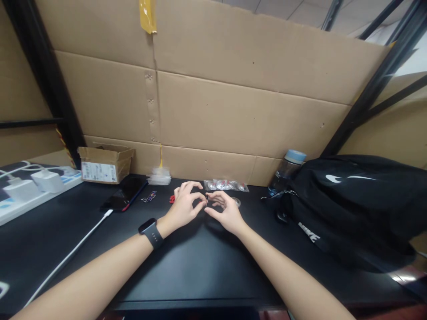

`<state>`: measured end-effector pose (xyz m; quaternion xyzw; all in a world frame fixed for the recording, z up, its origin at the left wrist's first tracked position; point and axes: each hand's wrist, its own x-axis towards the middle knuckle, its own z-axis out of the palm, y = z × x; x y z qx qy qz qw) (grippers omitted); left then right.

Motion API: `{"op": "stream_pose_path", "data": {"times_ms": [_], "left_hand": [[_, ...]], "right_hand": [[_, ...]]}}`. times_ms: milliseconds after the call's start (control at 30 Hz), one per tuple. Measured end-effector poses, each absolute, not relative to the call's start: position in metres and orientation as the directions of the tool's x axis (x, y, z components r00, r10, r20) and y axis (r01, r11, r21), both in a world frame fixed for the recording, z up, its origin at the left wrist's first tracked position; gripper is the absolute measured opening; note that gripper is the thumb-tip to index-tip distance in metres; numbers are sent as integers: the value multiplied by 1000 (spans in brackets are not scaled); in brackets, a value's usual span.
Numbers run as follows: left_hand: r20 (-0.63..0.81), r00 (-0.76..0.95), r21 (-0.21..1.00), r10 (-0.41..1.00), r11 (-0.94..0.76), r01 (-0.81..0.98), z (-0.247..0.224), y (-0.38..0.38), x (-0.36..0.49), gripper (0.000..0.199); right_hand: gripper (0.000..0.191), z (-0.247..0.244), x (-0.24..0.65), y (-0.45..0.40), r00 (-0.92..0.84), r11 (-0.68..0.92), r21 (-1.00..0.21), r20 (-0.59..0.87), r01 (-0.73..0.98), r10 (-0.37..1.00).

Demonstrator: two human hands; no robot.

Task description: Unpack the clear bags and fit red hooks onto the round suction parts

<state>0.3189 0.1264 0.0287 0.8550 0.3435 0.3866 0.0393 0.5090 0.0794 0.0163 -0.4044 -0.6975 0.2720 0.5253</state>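
Observation:
My right hand (pixel 227 212) pinches a small thin piece (pixel 207 201), dark with a light edge, between thumb and fingers; its kind is too small to tell. My left hand (pixel 187 203), with a dark watch (pixel 151 233) on the wrist, has its thumb and index finger closed together at the left side of that piece. Whether they also grip it or something else cannot be made out. Red items (pixel 172 198) lie just behind my left hand, partly hidden. Beyond my right hand is a round greyish ring (pixel 236 202), partly covered by the fingers.
Clear packets (pixel 227 185) and a plastic bag stack (pixel 159 176) lie along the cardboard wall (pixel 213 115). Leftward are small colourful items (pixel 149 197), a phone (pixel 125 194), a white cable (pixel 70 255), a carton (pixel 105 164) and a power strip (pixel 36 198). Rightward stand a bottle (pixel 283 173) and a black bag (pixel 356 209).

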Motion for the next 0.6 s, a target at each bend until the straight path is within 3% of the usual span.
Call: {"op": "stream_pose_path", "data": {"times_ms": [300, 467, 600], "left_hand": [[600, 461, 442, 654, -751, 490, 30, 129, 318, 14], [611, 438, 442, 660, -743, 502, 31, 128, 317, 13], [627, 424, 422, 654, -742, 521, 30, 129, 317, 11]], "right_hand": [[33, 16, 506, 80, -81, 445, -886, 437, 130, 896], [33, 19, 507, 82, -56, 438, -883, 435, 167, 899], [17, 20, 511, 84, -70, 486, -832, 486, 266, 871]]}}
